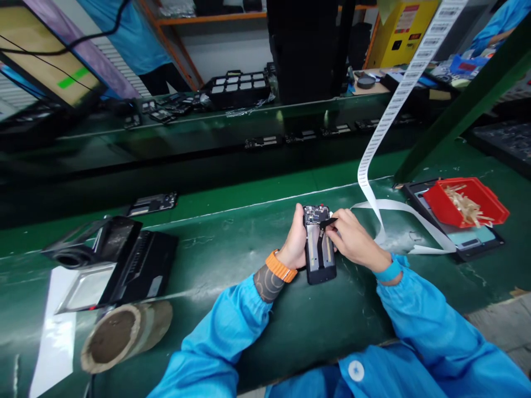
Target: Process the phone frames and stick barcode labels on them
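Head view: phone (326,251) held over the green bench (232,243)

The phone is upright in the middle of the bench, its board (316,214) showing at the top end and a dark strip running down its middle. Along its left edge lies the left hand (293,237), closed on the phone with the thumb pointing up; its other fingers are mostly hidden. The right hand (352,237) comes in from the other side, fingertips pinched narrow on a black piece (327,223) just below the board. Whether that is a tool or a part of the phone, I cannot tell.

An orange strap (281,266) circles the left wrist, a blue band (389,271) the right. To the right, a label strip (385,116) hangs down to the bench, and a red bin (493,207) of pale sticks (462,207) sits on a dark tray (477,251). To the left, a cardboard roll (157,326) lies near a black device (145,265). Across the bench, a person in blue (145,44) stands partly in view.
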{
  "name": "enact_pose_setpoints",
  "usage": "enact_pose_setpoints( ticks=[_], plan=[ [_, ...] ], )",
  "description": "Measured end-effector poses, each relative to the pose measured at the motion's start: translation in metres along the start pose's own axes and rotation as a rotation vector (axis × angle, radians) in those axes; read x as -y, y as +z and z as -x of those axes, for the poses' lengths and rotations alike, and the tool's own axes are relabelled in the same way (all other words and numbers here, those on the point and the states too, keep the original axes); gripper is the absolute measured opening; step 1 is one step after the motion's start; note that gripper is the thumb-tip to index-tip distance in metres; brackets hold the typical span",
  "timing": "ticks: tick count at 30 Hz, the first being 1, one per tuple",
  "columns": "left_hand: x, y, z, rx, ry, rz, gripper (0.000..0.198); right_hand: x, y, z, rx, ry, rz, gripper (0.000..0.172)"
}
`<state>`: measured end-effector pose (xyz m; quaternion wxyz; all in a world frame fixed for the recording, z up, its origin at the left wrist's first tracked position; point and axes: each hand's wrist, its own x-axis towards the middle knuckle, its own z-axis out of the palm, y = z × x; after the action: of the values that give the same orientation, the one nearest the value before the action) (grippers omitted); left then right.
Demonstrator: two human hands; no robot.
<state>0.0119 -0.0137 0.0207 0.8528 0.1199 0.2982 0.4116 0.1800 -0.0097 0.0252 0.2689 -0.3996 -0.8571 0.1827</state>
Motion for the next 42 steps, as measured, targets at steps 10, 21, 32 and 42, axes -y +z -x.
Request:
enact_pose_setpoints(
  ticks=[10, 21, 32, 42],
  plan=[
    [-0.01, -0.001, -0.002, -0.137, 0.113, 0.127, 0.08, 0.01, -0.001, 0.002, 0.024, -0.092, -0.108, 0.013],
    [-0.005, 0.003, 0.0, -0.023, 0.076, 0.115, 0.077, -0.002, 0.011, 0.001, -0.183, 0.028, -0.05, 0.011],
    [0.002, 0.009, 0.004, 0.006, -0.022, -0.091, 0.078, -0.006, 0.009, -0.001, -0.028, -0.009, 0.01, 0.013],
    [-0.018, -0.006, -0.004, -0.193, 0.082, -0.026, 0.09, 0.019, -0.024, 0.007, 0.038, -0.013, -0.53, 0.011]
  ],
)
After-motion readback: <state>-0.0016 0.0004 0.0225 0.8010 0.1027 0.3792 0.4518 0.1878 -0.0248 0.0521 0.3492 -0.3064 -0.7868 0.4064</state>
